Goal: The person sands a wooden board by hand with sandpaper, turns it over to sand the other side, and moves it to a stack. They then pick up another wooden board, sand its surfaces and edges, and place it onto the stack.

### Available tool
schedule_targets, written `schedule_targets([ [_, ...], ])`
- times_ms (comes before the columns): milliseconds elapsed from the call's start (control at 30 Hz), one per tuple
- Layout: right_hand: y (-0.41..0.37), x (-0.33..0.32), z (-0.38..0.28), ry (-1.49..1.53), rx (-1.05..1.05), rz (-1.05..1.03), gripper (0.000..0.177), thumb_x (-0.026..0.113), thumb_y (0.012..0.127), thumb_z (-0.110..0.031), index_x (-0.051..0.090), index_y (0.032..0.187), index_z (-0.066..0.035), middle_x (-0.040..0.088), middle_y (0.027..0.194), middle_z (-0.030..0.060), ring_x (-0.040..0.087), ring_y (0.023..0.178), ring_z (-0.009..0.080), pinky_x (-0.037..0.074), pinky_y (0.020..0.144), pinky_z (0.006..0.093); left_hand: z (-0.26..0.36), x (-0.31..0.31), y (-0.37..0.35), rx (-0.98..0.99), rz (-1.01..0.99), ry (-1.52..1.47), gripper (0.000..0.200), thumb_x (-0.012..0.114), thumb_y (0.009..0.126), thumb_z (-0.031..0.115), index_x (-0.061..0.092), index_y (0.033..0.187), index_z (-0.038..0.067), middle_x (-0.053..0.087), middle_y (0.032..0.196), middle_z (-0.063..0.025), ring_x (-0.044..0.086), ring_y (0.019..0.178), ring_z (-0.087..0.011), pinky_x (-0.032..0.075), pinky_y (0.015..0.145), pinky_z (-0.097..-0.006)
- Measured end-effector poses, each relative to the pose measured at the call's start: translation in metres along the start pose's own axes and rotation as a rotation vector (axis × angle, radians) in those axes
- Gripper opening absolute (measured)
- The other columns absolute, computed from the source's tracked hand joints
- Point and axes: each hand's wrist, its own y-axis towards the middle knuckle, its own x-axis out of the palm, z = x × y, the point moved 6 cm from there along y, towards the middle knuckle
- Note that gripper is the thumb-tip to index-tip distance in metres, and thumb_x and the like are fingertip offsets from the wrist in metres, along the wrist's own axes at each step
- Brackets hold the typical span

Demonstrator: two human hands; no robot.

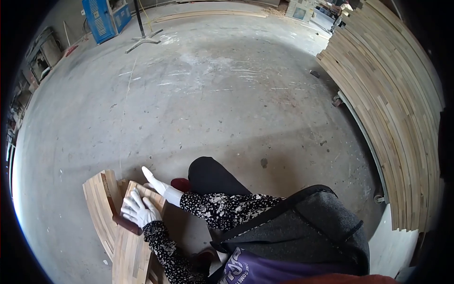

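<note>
My left hand (139, 211), in a white glove, lies with fingers spread on a laminated wooden board (130, 253). A curved reddish-brown strip, perhaps sandpaper (126, 224), shows below the palm and beyond the board's left edge; the hand covers part of it. Beside the board's far end is my right hand (161, 185), also gloved in white, its thumb stretched out and its other fingers partly hidden. Under and left of this board sits another striped wooden piece (100, 199). Both pieces are on or close to the concrete floor.
A tall stack of laminated wooden boards (378, 109) stands on a wheeled cart (362, 135) at the right. Toward the back left are a blue cabinet (99, 21) and a black stand (143, 39). Long wooden strips (210, 14) lie along the back. My bent knee (213, 177) is near the boards.
</note>
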Motion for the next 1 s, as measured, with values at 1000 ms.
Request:
schedule_targets([
  [1000, 0.035, -0.033, 0.019, -0.508, 0.115, -0.125, 0.121, 0.025, 0.065, -0.090, 0.026, 0.138, 0.007, 0.029, 0.144, 0.0197, 0.027, 0.133, 0.0260, 0.019, 0.110, 0.0339, -0.073, 0.002, -0.081, -0.405, -0.184, 0.076, 0.057, 0.025, 0.096, 0.046, 0.016, 0.146, 0.020, 0.015, 0.150, -0.0158, 0.015, 0.133, -0.0454, 0.011, 0.108, -0.0542],
])
